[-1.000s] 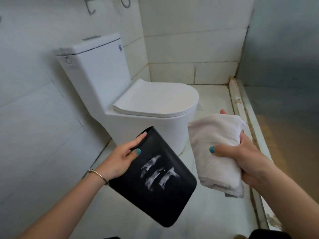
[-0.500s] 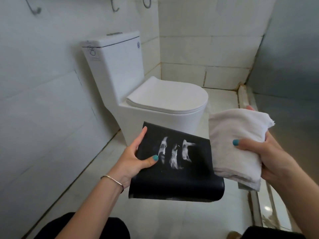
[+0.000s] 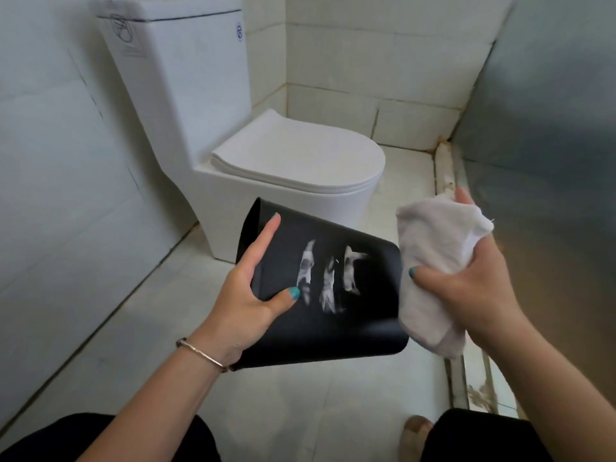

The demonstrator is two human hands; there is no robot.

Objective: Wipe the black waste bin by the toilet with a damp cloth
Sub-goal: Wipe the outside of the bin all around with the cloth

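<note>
The black waste bin (image 3: pixel 360 315) is lifted off the floor and lies on its side in front of the toilet, with a pale printed picture on its upper face. My left hand (image 3: pixel 248 295) grips its left end, thumb on top and fingers along the far edge. My right hand (image 3: pixel 466 285) holds a bunched white cloth (image 3: pixel 433 261) just to the right of the bin. The cloth hangs against the bin's right end.
A white toilet (image 3: pixel 293 161) with its lid down stands against the tiled left wall. A low raised sill (image 3: pixel 445 175) runs along the floor at the right, beside a grey panel. My dark-clothed knees and one foot (image 3: pixel 416 428) show at the bottom.
The bin has turned further onto its side and sits lower in view. The cloth has been gathered into a tighter bundle and brought against the bin's right end. The view has tilted down.
</note>
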